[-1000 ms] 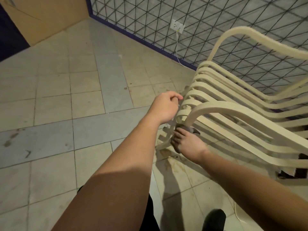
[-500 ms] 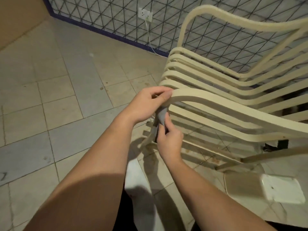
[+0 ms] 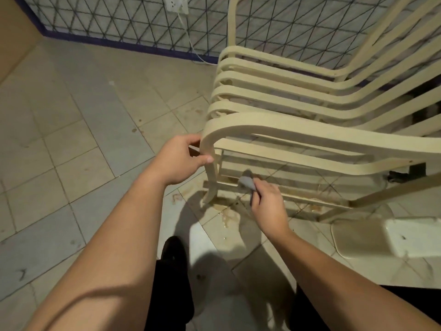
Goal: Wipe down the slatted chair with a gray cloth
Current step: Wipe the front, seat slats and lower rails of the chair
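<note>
A cream slatted chair (image 3: 298, 130) stands on the tiled floor, right of centre, its seat slats curving down at the front. My left hand (image 3: 181, 161) grips the bent front end of the near armrest, thumb across the leg. My right hand (image 3: 267, 201) is lower, closed on a small gray cloth (image 3: 247, 182), which is pressed against a low crossbar beside the front leg. Most of the cloth is hidden inside my fist.
A wall with a black diamond pattern (image 3: 119, 22) runs behind the chair, with a socket (image 3: 175, 3) and a white cable (image 3: 191, 41) hanging to the floor. A pale plastic object (image 3: 386, 237) lies at the lower right. Stains mark the tiles (image 3: 226, 216) under the chair. My dark shoe (image 3: 173, 252) stands below.
My right hand has moved with the cloth from the upper part of the front leg down and right to the low crossbar. My left hand stays on the armrest bend. The view tilted downward.
</note>
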`<state>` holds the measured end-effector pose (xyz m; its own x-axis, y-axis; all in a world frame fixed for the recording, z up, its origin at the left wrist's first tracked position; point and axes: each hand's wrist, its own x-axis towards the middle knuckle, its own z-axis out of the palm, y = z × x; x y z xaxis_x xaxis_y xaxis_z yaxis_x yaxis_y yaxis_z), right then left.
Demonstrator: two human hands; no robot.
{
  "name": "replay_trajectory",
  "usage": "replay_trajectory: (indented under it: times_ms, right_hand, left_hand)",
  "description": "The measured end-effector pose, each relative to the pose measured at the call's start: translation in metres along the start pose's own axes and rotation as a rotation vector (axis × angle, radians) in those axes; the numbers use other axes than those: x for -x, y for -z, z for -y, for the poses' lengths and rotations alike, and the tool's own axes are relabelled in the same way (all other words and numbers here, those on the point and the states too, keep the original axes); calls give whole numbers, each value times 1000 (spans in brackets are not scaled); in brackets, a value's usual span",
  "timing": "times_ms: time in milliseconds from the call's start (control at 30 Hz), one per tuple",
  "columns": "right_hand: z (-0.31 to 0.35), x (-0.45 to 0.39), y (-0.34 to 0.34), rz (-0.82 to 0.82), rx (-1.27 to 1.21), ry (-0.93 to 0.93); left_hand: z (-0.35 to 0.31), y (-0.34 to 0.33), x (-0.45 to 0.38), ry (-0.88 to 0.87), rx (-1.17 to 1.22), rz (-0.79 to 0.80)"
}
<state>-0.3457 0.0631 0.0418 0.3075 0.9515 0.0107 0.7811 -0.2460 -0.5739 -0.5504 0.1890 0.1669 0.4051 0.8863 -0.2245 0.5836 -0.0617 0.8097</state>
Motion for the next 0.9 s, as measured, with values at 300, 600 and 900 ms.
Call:
replay_trajectory:
  times_ms: [300,600,900]
  right_hand:
    - [16,-27,-54,371,196,259]
    - [31,-37,-10,55,-134,-110]
    - [72,-15,-49,144,-421,-264]
  left_hand:
    - [1,-9,-6,56,-84,-39]
    - [-3,-9,-6,85,-96,-42]
    - [-5,-11,-7,101,-113,-65]
